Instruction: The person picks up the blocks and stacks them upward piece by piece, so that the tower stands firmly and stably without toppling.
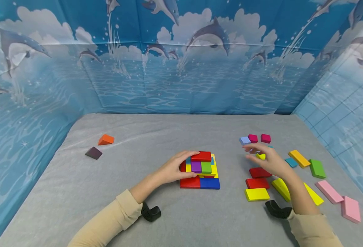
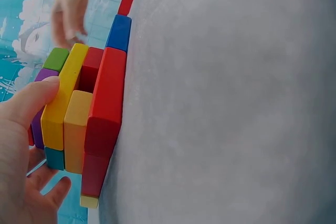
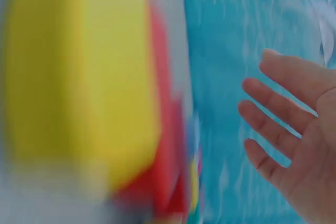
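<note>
Red and blue along its near base, a block stack (image 1: 203, 167) is sitting on grey cloth (image 1: 224, 219). The left hand (image 1: 174, 168) is gripping its upper layers between thumb and fingers; the right hand (image 1: 270, 160), fingers spread, is hovering over loose blocks (image 1: 257, 194).

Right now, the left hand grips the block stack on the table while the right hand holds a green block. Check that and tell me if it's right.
Not quite: the right hand holds no block; the right wrist view shows it open and empty. The left hand does grip the block stack on the table.
</note>
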Demonstrator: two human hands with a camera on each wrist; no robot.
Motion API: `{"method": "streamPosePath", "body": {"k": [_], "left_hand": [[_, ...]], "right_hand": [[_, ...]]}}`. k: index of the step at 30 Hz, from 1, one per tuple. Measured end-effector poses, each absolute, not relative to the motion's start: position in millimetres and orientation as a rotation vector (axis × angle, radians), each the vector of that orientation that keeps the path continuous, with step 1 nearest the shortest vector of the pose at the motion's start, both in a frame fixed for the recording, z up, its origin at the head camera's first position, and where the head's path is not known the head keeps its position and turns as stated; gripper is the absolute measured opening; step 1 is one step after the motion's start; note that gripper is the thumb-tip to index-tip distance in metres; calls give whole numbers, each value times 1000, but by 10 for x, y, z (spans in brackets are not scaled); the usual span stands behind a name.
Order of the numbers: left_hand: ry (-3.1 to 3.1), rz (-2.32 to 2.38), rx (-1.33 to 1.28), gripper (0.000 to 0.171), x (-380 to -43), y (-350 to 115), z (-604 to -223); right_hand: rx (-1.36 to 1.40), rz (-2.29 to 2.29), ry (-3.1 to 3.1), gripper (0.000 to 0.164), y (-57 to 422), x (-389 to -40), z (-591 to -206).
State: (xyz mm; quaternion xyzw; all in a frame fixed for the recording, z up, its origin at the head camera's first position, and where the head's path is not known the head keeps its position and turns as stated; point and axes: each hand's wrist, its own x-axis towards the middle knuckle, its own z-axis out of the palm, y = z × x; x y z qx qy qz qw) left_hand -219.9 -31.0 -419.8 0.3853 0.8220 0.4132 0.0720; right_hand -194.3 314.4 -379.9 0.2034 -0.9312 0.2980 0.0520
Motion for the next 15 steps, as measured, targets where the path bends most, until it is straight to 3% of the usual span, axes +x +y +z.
{"method": "streamPosePath", "body": {"k": [7, 15], "left_hand": [[2468, 1253, 1164, 66, -2191, -316, -4189], [2467, 1239, 1152, 66, -2193, -314, -4189]], "right_hand": [[527, 877, -3058, 36, 3633, -1740, -3921], [495, 846, -3121, 42, 3745, -1661, -3970]]}}
